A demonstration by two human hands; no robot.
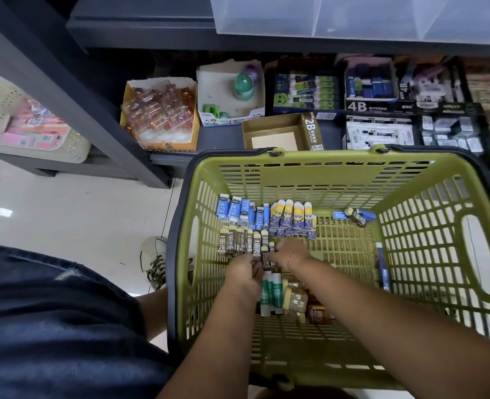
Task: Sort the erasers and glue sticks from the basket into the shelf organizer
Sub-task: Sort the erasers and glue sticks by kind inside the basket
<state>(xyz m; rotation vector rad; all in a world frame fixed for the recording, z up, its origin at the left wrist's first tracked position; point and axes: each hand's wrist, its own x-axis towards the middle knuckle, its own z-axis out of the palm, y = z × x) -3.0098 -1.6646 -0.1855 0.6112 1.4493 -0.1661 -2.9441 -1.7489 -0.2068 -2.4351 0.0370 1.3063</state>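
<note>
Pinching brown "2B" erasers (pixel 266 263), left hand (pixel 243 273) and right hand (pixel 292 254) meet in basket (pixel 324 161).

There is one green basket (pixel 324 180), three green glue sticks (pixel 270 292) and one empty 2B box (pixel 272 133).

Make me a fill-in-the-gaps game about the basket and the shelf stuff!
1. The left hand and right hand both reach into the basket, whose colour is ___.
2. The brown eraser between the hands is marked ___.
3. The black box on the shelf reads ___ in big letters.

Missing words: green; 2B; 4B
</note>
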